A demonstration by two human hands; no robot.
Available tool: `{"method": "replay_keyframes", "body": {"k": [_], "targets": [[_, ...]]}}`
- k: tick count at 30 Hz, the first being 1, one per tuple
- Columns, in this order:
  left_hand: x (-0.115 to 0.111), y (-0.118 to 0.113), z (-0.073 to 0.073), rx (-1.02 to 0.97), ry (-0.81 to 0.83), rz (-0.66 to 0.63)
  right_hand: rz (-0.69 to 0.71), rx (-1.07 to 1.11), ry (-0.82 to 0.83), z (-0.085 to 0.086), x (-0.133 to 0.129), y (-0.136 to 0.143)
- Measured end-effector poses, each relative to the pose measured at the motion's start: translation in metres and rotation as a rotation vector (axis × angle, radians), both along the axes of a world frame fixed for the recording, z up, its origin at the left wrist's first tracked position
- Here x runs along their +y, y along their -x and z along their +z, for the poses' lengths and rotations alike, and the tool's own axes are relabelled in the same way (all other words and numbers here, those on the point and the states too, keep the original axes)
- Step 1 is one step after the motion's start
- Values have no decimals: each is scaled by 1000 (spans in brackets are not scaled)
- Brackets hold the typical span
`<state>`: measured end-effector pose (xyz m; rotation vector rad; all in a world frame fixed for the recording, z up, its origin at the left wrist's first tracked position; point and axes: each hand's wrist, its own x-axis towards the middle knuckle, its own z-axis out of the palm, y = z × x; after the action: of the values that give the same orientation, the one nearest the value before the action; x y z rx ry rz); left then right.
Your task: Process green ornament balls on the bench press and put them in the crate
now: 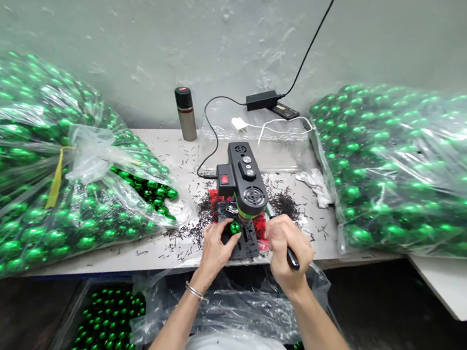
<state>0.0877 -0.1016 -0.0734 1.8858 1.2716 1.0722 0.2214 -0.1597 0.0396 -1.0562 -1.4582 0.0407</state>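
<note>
Green, glossy balls in a clear plastic sack, at nine o'clock from the bench machine, the opening facing the work.

Left hand, at seven o'clock: thumb and forefinger pinched on one small, shiny green ball. Ball's location: just below the machine's head, over a black, slotted metal plate; whether it bears on the plate cannot be told. Handling advice: grip light but steady, ball square, fingertips at its flanks and well clear of the head's underside. Pose: forearm in from seven o'clock, back of the hand uppermost, fingers directed towards one o'clock, thumb on the worker's side; silver-coloured metal bracelet at the wrist.

Bench machine, centre of the dial: black oblong housing, round vents, red switch; black scraps scattered about it.

Right hand, at five o'clock: fist wrapped round a straight lever with a black handle. Handling advice: an even, unhurried stroke, best judged against the left fingertips' clearance. Pose: forearm up from five o'clock, wrist near straight, handle end protruding below the fist.

White, crumpled cloth-like item, at three o'clock.

Second clear plastic sack of green balls, beyond it, also at three.
</note>
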Motion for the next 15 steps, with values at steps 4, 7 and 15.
{"method": "replay_keyframes", "body": {"k": [4,7,15], "targets": [[0,-1,-2,39,-56,-3,-3,2,-4,0,0,0],[1,-3,-4,36,-71,-15,-14,-1,8,-1,0,0],[3,-4,-9,4,13,-25,-7,-28,-46,-19,0,-1]]}}
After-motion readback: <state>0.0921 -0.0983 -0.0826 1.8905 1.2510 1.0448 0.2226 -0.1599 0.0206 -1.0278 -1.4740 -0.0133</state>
